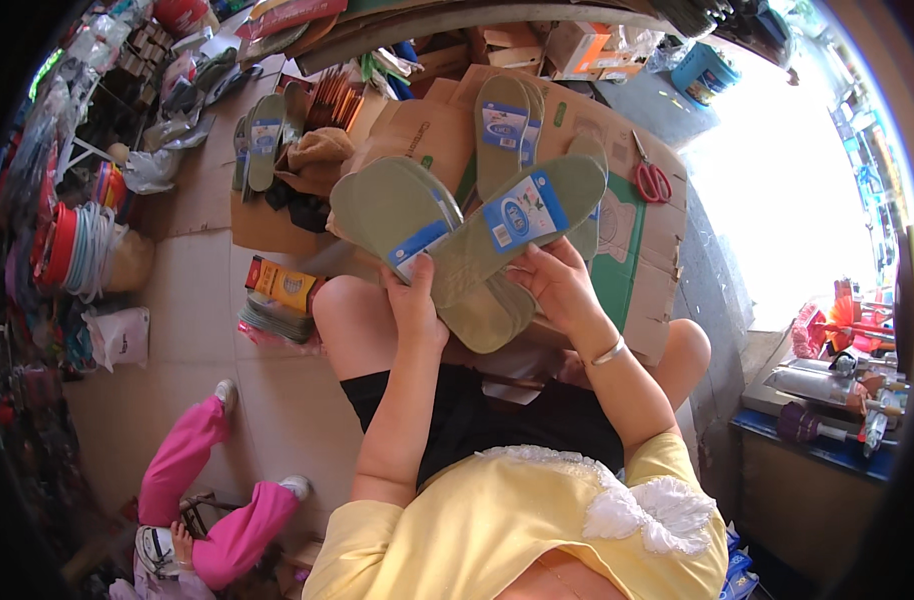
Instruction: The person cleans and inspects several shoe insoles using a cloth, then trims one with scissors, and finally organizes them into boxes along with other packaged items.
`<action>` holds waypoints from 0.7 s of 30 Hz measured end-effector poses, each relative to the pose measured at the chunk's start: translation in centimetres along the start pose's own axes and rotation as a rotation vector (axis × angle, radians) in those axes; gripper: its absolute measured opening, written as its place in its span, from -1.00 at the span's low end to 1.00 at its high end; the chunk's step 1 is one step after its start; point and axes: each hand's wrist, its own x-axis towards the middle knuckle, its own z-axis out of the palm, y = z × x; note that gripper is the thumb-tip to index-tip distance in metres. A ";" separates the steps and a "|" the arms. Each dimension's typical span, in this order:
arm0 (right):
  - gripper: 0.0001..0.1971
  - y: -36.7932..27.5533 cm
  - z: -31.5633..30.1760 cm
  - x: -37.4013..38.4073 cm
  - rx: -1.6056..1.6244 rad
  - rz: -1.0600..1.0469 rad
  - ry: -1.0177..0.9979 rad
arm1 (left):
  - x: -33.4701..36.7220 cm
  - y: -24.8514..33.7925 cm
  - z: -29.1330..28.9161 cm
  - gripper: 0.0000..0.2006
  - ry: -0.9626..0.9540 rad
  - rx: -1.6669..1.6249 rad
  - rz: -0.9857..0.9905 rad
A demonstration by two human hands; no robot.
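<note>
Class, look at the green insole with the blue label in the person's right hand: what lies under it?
Under the insole, more green insoles fan out, over flattened cardboard. How many are stacked is hidden.

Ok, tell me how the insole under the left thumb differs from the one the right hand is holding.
The left-hand insole points up and to the left, while the right-hand insole slants up to the right. The left-hand insole's blue-and-white label sits at its lower edge under the left hand's thumb; the right-hand insole's label lies mid-length, fully visible above the right hand. Both are olive green, flat and overlap.
</note>
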 end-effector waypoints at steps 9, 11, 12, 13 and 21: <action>-0.59 -9.3 1.0 8.8 -0.549 -0.352 0.111 | 0.1 1.0 -2.1 -0.65 0.035 -0.109 -0.081; -0.49 -9.5 0.2 11.8 -0.699 -0.313 0.131 | 0.1 0.9 -2.4 -0.65 0.034 -0.101 -0.084; -0.49 -7.8 -2.5 13.6 -0.701 -0.324 0.137 | 0.1 0.8 -2.3 -0.64 0.035 -0.088 -0.093; -0.49 -6.1 -6.8 15.3 -1.088 -0.679 0.355 | -0.1 0.4 -1.4 -0.64 0.006 -0.092 -0.112; -0.63 0.5 3.3 2.5 -1.111 -0.217 -0.055 | 0.2 1.1 -1.0 -0.61 0.047 -0.017 -0.090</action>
